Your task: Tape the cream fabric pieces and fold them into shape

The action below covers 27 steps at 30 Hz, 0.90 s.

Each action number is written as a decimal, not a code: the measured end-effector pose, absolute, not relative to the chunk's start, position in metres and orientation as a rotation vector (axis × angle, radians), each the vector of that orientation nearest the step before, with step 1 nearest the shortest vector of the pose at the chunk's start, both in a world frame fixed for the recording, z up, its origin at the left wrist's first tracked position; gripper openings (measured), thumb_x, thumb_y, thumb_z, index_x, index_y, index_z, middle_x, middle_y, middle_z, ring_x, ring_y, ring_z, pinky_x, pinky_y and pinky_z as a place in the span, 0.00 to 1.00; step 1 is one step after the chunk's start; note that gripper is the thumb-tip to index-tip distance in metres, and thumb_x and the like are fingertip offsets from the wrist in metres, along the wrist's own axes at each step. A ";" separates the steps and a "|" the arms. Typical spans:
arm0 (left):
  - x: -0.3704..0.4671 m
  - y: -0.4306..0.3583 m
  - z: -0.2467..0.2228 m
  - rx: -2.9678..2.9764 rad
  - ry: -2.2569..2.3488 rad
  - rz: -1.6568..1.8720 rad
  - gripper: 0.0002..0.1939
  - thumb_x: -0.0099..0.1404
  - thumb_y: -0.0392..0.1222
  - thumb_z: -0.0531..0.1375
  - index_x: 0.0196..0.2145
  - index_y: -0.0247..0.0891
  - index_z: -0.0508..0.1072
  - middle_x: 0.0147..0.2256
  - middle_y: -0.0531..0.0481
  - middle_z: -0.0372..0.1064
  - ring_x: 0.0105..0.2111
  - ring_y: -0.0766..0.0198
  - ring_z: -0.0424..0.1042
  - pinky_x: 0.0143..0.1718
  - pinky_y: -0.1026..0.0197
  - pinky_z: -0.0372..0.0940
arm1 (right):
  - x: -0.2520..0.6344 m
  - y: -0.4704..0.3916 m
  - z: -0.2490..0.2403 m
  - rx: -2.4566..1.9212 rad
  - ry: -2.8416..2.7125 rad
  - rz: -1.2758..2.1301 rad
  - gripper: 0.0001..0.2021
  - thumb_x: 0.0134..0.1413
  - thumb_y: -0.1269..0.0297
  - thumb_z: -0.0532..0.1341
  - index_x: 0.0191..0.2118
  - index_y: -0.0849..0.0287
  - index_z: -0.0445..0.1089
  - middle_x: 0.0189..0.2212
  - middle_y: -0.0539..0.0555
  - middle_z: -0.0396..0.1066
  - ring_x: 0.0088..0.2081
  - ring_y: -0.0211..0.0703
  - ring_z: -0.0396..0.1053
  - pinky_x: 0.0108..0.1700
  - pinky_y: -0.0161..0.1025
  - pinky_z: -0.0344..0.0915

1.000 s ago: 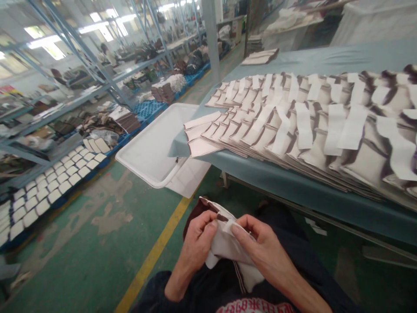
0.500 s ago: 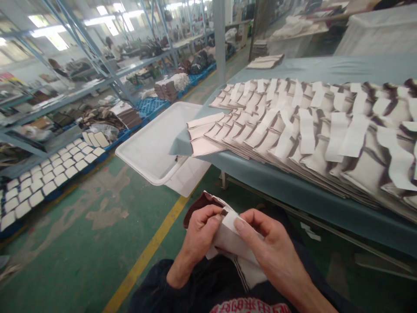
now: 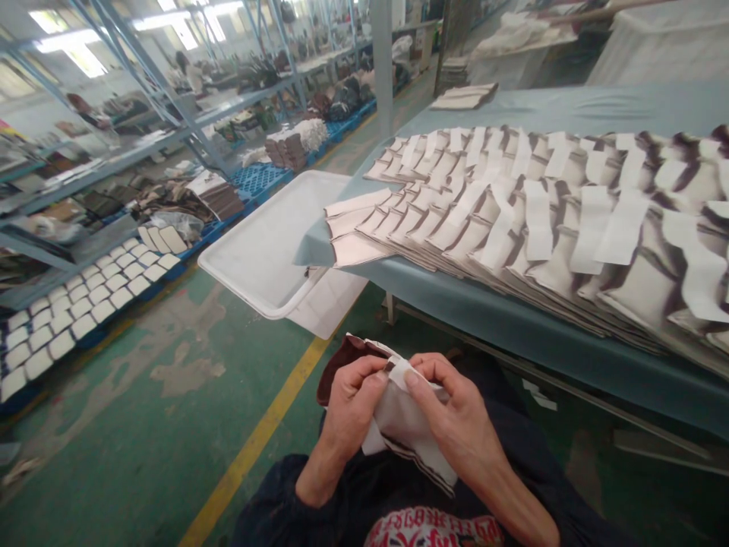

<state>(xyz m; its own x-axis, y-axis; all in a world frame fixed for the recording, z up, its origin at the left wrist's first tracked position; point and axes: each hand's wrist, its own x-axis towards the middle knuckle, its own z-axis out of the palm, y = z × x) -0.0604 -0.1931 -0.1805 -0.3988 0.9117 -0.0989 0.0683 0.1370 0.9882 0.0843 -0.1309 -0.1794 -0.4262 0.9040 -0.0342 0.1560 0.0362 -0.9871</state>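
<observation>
A sewn fabric piece [image 3: 407, 418], off-white with dark brown edging and a brown part at its far left, is held over my lap. My left hand [image 3: 353, 403] pinches its upper edge between thumb and fingers. Close beside it, my right hand [image 3: 449, 395] is closed on the same piece, thumb pressed on a small white strip [image 3: 399, 372] at the edge. The fingertips of both hands nearly meet there. Fingers cover part of the edge, and the piece's underside is hidden.
To the right, a table [image 3: 456, 285] with a blue-green cover bears overlapping rows of similar fabric pieces [image 3: 478, 228] with white strips on them. A white plastic tub [image 3: 250, 262] stands by its left corner. Cream pads [image 3: 85, 304] lie on pallets at left, below blue racks [image 3: 194, 121].
My right hand has shifted slightly left and turned. The lower part of the fabric piece has swung, showing more of its brown-edged side. Both hands keep their hold.
</observation>
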 end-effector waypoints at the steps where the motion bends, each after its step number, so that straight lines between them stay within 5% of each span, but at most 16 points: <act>1: -0.060 -0.194 -0.181 0.963 1.630 1.358 0.13 0.64 0.40 0.58 0.35 0.35 0.83 0.30 0.48 0.77 0.29 0.62 0.68 0.32 0.62 0.61 | 0.084 -0.131 -0.179 -1.089 -1.660 1.449 0.15 0.59 0.54 0.59 0.24 0.56 0.66 0.35 0.55 0.72 0.38 0.47 0.68 0.43 0.42 0.61; 20: -0.066 -0.200 -0.196 0.923 1.540 1.354 0.14 0.64 0.44 0.59 0.36 0.35 0.83 0.31 0.48 0.76 0.30 0.61 0.67 0.33 0.62 0.61 | 0.081 -0.125 -0.181 -1.174 -1.701 1.546 0.15 0.54 0.51 0.59 0.23 0.55 0.64 0.31 0.54 0.72 0.35 0.47 0.67 0.36 0.40 0.61; 27: -0.063 -0.199 -0.199 0.821 1.435 1.379 0.18 0.60 0.54 0.66 0.35 0.34 0.80 0.29 0.50 0.72 0.28 0.64 0.65 0.31 0.65 0.61 | 0.082 -0.127 -0.183 -1.148 -1.691 1.512 0.14 0.55 0.54 0.60 0.23 0.55 0.65 0.29 0.53 0.72 0.33 0.45 0.68 0.37 0.40 0.63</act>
